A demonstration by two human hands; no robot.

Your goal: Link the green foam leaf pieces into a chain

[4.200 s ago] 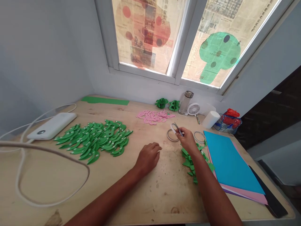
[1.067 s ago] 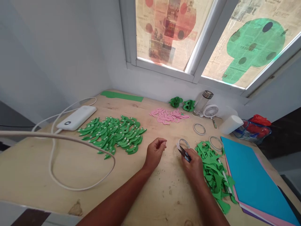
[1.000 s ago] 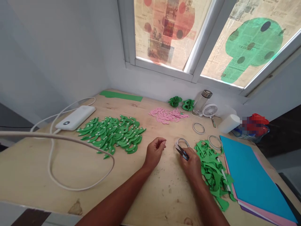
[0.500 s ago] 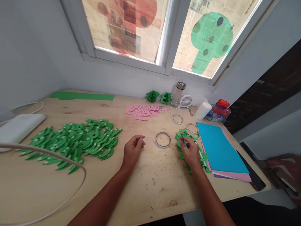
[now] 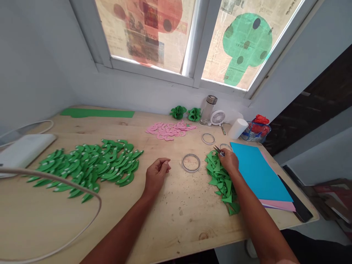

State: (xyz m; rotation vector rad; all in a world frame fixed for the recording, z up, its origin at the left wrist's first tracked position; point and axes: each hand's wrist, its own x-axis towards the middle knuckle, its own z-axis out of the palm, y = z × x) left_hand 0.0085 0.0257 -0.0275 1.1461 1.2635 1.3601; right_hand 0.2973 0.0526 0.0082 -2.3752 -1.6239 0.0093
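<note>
Desk point(image 5: 165, 227): pale wood; curved green pieces point(image 5: 90, 167) with small white patches spread at left, pink cut-outs point(image 5: 170, 130) farther back, a bottle point(image 5: 208, 111) and small fan point(image 5: 217, 117) by the wall.
Cable point(image 5: 68, 181): loops in the left foreground, crossing in front of the green pieces' near edge.
Tape rings: a near ring point(image 5: 190, 171) lies flat between the hands, a second ring point(image 5: 208, 143) farther back, a third just beside the right hand and partly hidden by it.
Blue sheet point(image 5: 261, 172): right of the green scraps point(image 5: 220, 178), partly behind the right forearm.
Left hand point(image 5: 156, 172): low over the desk, fingers curled in, thumb near the index finger; whether it pinches anything small, I cannot tell.
Right hand point(image 5: 230, 160): closed round the handles of the scissors, forearm reaching in from the lower right.
Scissors point(image 5: 218, 150): at the scraps' far end, blades slightly parted, tips pointing away and leftward, long axis slanting back into the hand.
</note>
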